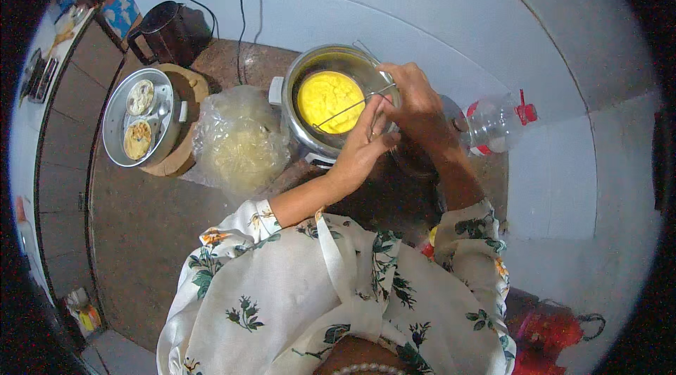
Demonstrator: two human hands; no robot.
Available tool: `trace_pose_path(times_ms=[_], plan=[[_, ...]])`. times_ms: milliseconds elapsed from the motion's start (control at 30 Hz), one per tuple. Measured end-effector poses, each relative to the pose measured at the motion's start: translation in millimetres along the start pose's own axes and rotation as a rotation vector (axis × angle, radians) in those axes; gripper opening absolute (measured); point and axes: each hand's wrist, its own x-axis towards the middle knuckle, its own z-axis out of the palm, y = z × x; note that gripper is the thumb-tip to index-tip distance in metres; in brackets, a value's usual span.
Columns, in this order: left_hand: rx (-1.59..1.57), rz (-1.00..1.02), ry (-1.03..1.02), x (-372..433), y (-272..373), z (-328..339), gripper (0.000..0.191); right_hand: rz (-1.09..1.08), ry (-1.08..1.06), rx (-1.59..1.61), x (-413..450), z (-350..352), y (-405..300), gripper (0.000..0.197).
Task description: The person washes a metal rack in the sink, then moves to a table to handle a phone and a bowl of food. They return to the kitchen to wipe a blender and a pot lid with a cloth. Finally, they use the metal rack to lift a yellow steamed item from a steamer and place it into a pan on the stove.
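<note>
A round metal pot [297, 66] with white handles stands in front of me. In it is a round yellow mass of food [330, 97] with an uneven surface, which looks soft. A thin metal wire tool [338, 113] slants across the top of the food towards the pot's right side. My right hand [417, 95] grips the tool's end by the right rim. Below it, my left hand [364, 140] has its fingers on the same wire, with the thumb held apart. The fingers hide part of the tool and the pot's near right rim.
Left of the pot lies a clear plastic bag [243, 142] with pale contents. A metal steamer pan [171, 111] with two round food pieces stands on a wooden board [193, 84]. Behind it is a dark jug [163, 31]. A plastic bottle [491, 124] is at right.
</note>
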Motion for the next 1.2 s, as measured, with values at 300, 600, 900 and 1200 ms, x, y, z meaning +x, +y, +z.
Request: trace_pose_path(times_ms=[300,600,900,1200], plan=[[-0.162,-0.084,0.162,11.0,-8.2,-21.1,0.062,0.087,-0.302,0.041,12.2,33.5,21.3,0.059],[0.047,-0.145,0.226,14.5,0.0,-46.7,0.066,0.127,-0.405,-0.007,26.1,76.1,30.2,0.052],[0.045,-0.199,0.067,-68.9,81.9,-93.6,0.045,-0.121,-0.274,-0.075,38.6,85.0,17.7,0.051],[0.095,-0.19,0.415,-137.5,119.7,-129.9,0.046,-0.317,-0.093,-0.005,40.2,109.1,45.4,0.031]])
